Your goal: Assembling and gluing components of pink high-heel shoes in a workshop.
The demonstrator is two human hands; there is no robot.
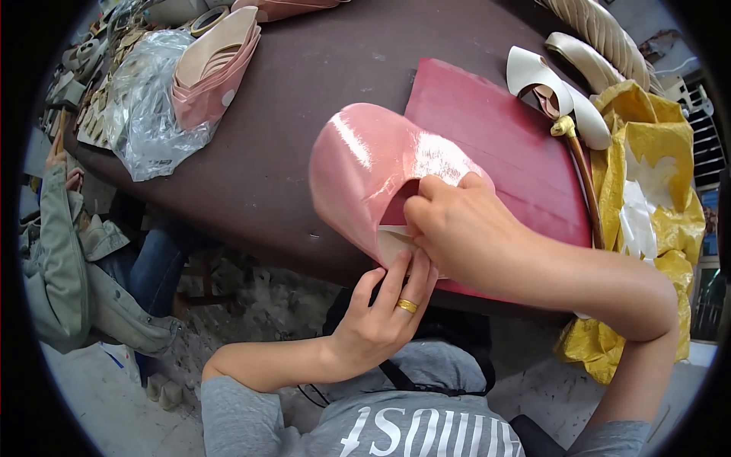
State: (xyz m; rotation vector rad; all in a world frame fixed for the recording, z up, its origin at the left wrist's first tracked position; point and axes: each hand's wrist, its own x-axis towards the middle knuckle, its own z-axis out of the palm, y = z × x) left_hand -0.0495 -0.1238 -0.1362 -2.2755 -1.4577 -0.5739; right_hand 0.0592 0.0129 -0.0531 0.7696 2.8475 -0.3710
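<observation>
A glossy pink patent shoe upper [358, 156] with a pale lining lies curved over the near edge of the table, its opening toward me. My right hand [457, 228] is closed on its right side, knuckles up, fingers curled at the opening; the fingertips are hidden. Just below, my left hand [388, 308], with a gold ring, pinches the near edge of the upper, its fingers pressed on the pale lining [396, 247]. Beneath the right part of the upper lies a dark red sheet [502, 145].
A stack of pink uppers [217, 72] rests by a clear plastic bag [148, 107] on the brown table [304, 91]. White curved pieces [533, 72], a wooden-handled hammer [582, 175] and a yellow sack [647, 137] are at right. Another person's sleeve [57, 251] shows at left.
</observation>
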